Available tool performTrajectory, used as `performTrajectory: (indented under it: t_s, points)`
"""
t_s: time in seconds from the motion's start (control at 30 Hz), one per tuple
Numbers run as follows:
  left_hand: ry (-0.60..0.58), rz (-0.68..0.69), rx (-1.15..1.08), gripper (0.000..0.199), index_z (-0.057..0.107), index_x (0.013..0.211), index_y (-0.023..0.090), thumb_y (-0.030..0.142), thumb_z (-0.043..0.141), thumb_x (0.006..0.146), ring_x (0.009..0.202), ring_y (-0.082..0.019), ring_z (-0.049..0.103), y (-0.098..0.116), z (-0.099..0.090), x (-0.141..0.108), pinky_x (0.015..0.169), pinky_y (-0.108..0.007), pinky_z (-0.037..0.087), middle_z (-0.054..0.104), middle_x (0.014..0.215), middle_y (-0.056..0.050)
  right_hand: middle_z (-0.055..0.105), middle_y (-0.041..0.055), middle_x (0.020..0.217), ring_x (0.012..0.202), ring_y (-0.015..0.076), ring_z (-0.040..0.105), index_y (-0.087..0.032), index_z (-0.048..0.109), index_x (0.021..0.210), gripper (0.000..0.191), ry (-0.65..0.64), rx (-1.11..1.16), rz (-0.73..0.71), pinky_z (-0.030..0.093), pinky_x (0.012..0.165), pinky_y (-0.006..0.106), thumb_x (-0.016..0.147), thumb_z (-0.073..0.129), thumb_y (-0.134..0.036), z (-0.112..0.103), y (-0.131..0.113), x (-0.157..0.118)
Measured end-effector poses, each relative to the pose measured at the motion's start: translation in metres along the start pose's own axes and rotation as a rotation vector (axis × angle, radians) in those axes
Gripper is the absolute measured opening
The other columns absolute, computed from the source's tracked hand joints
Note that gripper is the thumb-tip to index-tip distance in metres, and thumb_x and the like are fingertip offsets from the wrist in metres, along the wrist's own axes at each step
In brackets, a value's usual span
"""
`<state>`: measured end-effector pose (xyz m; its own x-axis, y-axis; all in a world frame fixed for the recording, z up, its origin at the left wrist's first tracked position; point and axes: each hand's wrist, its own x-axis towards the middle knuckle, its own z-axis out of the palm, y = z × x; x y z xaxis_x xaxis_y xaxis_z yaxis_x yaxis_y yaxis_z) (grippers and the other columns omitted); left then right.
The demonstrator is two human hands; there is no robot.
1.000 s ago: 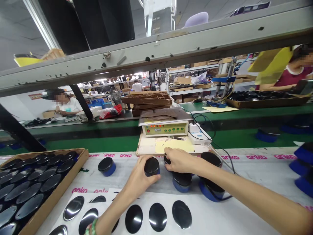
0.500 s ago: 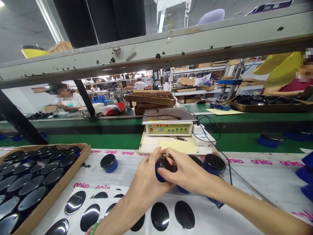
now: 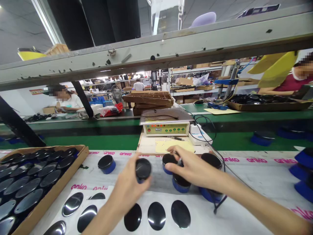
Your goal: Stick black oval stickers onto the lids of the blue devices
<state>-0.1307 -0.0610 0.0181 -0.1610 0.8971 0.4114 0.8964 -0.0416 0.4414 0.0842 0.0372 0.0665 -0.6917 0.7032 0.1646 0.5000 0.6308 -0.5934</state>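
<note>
My left hand (image 3: pixel 129 179) is closed around a round cap with a black top and blue side (image 3: pixel 143 169), held above the table. My right hand (image 3: pixel 189 166) is apart from it, thumb and index finger spread with nothing visibly gripped. Below and behind the right hand stand other black-and-blue caps: one small cap (image 3: pixel 168 161) by the thumb, one (image 3: pixel 181 183) under the palm and a larger one (image 3: pixel 211 160) beyond the wrist. Another small cap (image 3: pixel 106 164) stands alone to the left. Glossy black discs (image 3: pixel 156 216) lie on white sheets in front.
A cardboard tray (image 3: pixel 84 152) full of black-topped pieces stands at left. Ahead is a control box (image 3: pixel 166 129) with buttons, its cable (image 3: pixel 221 160) trailing at right. A shelf beam (image 3: pixel 146 54) crosses above. Stacked blue pieces (image 3: pixel 304 173) stand at far right. Co-workers sit across the green belt (image 3: pixel 117 138).
My hands have parted. The left has moved left, carrying the cap, while the right has let go of it and opened above the caps at right. The view has shifted slightly.
</note>
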Motion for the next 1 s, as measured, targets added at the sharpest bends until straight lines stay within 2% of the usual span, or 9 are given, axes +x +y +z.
performTrajectory:
  t_s: [0.13, 0.23, 0.3, 0.37, 0.5, 0.6, 0.73, 0.87, 1.0]
  points:
    - [0.035, -0.028, 0.123, 0.052, 0.038, 0.129, 0.016, 0.035, 0.053, 0.083, 0.118, -0.033, 0.052, -0.071, -0.013, -0.001, 0.099, -0.054, 0.040, 0.057, 0.123, -0.015, 0.055, 0.0031, 0.081, 0.075, 0.0208, 0.055, -0.020, 0.050, 0.091, 0.014, -0.025, -0.124, 0.057, 0.038, 0.064, 0.030, 0.078, 0.055, -0.023, -0.021, 0.048, -0.010]
    - [0.028, -0.004, 0.184, 0.041, 0.052, 0.119, 0.012, 0.028, 0.053, 0.081, 0.131, -0.044, 0.032, -0.090, -0.013, 0.003, 0.106, -0.067, 0.017, 0.055, 0.125, -0.019, 0.054, 0.0009, 0.076, 0.067, 0.0189, 0.053, -0.021, 0.050, 0.085, 0.016, -0.096, -0.164, 0.057, 0.037, 0.058, 0.028, 0.072, 0.059, -0.019, -0.021, 0.071, -0.015]
    - [0.001, 0.024, 0.191, 0.040, 0.053, 0.121, 0.011, 0.021, 0.050, 0.082, 0.136, -0.046, 0.020, -0.077, -0.004, 0.009, 0.106, -0.070, 0.010, 0.045, 0.136, -0.023, 0.054, 0.0009, 0.078, 0.067, 0.0183, 0.053, -0.020, 0.051, 0.089, 0.019, -0.118, -0.174, 0.040, 0.037, 0.058, 0.028, 0.072, 0.060, -0.018, -0.015, 0.075, -0.014]
    - [-0.086, 0.101, 0.151, 0.048, 0.048, 0.130, 0.017, 0.017, 0.052, 0.082, 0.139, -0.042, 0.018, -0.049, 0.013, 0.018, 0.108, -0.065, 0.014, 0.034, 0.145, -0.019, 0.055, 0.0014, 0.080, 0.072, 0.0179, 0.054, -0.019, 0.051, 0.093, 0.020, -0.117, -0.178, 0.013, 0.039, 0.062, 0.028, 0.075, 0.060, -0.018, -0.008, 0.075, -0.010]
    - [-0.333, 0.298, -0.007, 0.073, 0.032, 0.142, 0.031, 0.019, 0.064, 0.077, 0.139, -0.031, 0.026, 0.008, 0.056, 0.041, 0.108, -0.045, 0.035, 0.024, 0.152, -0.010, 0.055, 0.0004, 0.084, 0.073, 0.0149, 0.054, -0.016, 0.053, 0.097, 0.016, -0.098, -0.174, -0.015, 0.044, 0.066, 0.030, 0.083, 0.059, -0.024, 0.003, 0.071, -0.002]
    - [-0.437, 0.386, -0.104, 0.070, 0.031, 0.142, 0.030, 0.015, 0.060, 0.079, 0.134, -0.022, 0.038, 0.021, 0.075, 0.059, 0.108, -0.034, 0.038, 0.033, 0.147, -0.008, 0.055, 0.0002, 0.086, 0.074, 0.0145, 0.055, -0.017, 0.053, 0.096, 0.018, -0.090, -0.164, -0.007, 0.045, 0.068, 0.030, 0.082, 0.061, -0.025, 0.001, 0.071, -0.001]
    - [-0.486, 0.375, -0.136, 0.065, 0.033, 0.141, 0.024, 0.014, 0.055, 0.081, 0.132, -0.022, 0.040, 0.013, 0.071, 0.070, 0.110, -0.037, 0.035, 0.035, 0.145, -0.010, 0.055, 0.0011, 0.083, 0.075, 0.0167, 0.055, -0.019, 0.050, 0.100, 0.023, 0.018, -0.169, 0.106, 0.043, 0.068, 0.028, 0.079, 0.057, -0.025, -0.029, 0.082, -0.018]
    - [-0.528, 0.367, -0.097, 0.078, 0.028, 0.144, 0.026, 0.011, 0.056, 0.073, 0.142, -0.032, 0.017, 0.020, 0.049, 0.060, 0.112, -0.050, 0.027, 0.013, 0.155, -0.013, 0.052, -0.0001, 0.069, 0.060, 0.0172, 0.049, -0.021, 0.047, 0.088, 0.012, 0.152, -0.180, 0.323, 0.035, 0.052, 0.027, 0.080, 0.049, -0.030, -0.062, 0.099, -0.061]
    - [-0.565, 0.434, -0.017, 0.085, 0.030, 0.142, 0.037, 0.032, 0.070, 0.067, 0.142, -0.039, -0.005, 0.054, 0.047, 0.046, 0.112, -0.062, 0.010, 0.001, 0.158, -0.005, 0.056, -0.0025, 0.060, 0.051, 0.0145, 0.050, -0.023, 0.045, 0.071, 0.023, 0.046, -0.064, 0.394, 0.034, 0.044, 0.023, 0.074, 0.061, -0.040, -0.049, 0.096, -0.097]
